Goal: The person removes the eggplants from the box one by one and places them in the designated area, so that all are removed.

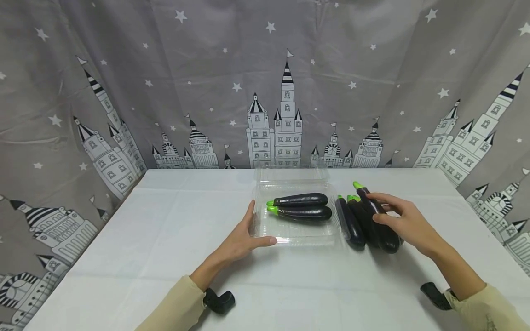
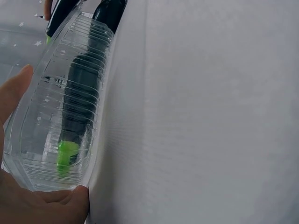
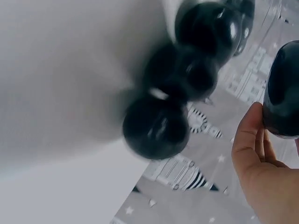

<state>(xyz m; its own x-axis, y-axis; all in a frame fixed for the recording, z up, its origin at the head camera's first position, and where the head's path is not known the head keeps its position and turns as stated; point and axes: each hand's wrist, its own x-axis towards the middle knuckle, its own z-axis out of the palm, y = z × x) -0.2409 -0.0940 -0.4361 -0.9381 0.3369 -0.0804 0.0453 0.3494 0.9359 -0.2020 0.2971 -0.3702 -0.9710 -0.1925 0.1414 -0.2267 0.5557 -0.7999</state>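
Note:
My right hand (image 1: 403,223) grips a dark eggplant (image 1: 386,236) with a green stem end, thumb on one side and fingers on the other. It is raised over several more eggplants (image 1: 351,225) lying side by side on the table. In the right wrist view, the rounded ends of the eggplants (image 3: 156,128) show below the held one. My left hand (image 1: 242,239) rests at the near-left corner of a clear plastic container (image 1: 300,232), thumb and fingers extended along its edges. Inside lie two eggplants (image 1: 304,213), green ends pointing left.
The container's clear lid (image 1: 291,174) stands folded back at the far side, near the grey castle-print curtain (image 1: 232,69). A white cloth covers the table (image 1: 165,220). The loose eggplants lie close against the container's right side.

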